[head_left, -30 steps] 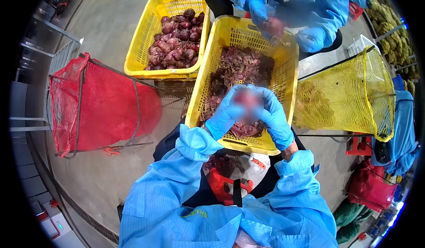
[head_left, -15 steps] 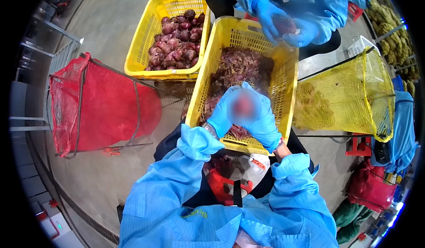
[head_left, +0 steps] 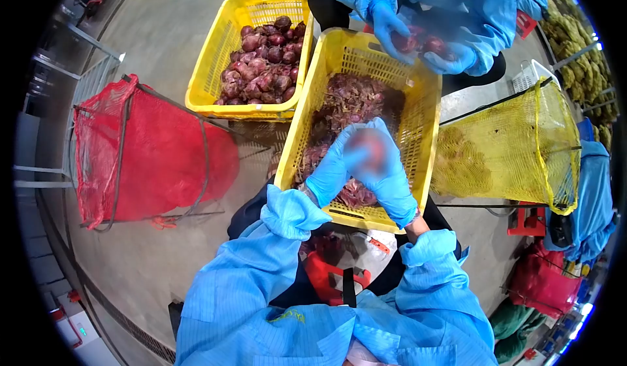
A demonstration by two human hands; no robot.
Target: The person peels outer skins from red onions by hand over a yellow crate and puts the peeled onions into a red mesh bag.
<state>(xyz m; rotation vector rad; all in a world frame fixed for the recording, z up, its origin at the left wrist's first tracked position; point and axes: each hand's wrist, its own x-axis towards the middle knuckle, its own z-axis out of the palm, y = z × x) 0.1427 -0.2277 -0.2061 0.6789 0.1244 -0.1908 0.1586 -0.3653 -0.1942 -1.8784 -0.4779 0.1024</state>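
Both my hands wear blue gloves and meet over the near half of a yellow crate (head_left: 285,163). Between them is a red onion (head_left: 369,150), partly blurred. My left hand (head_left: 332,170) grips it from the left, fingers curled round it. From the right, my right hand (head_left: 393,186) closes on the same onion. Loose purple onion skins (head_left: 356,98) cover the crate's floor beneath my hands. Blur hides the exact place of my fingertips.
Opposite, another person's gloved hands (head_left: 390,29) hold red onions (head_left: 432,44). A second yellow crate (head_left: 196,88) with several red onions (head_left: 264,65) stands at the back left. A red mesh bag (head_left: 157,157) on a frame is at left, a yellow mesh bag (head_left: 503,147) at right.
My hands and the onion have shifted slightly right and up, and my fingers have changed position on it. The other person's hands have moved apart, showing more onions.
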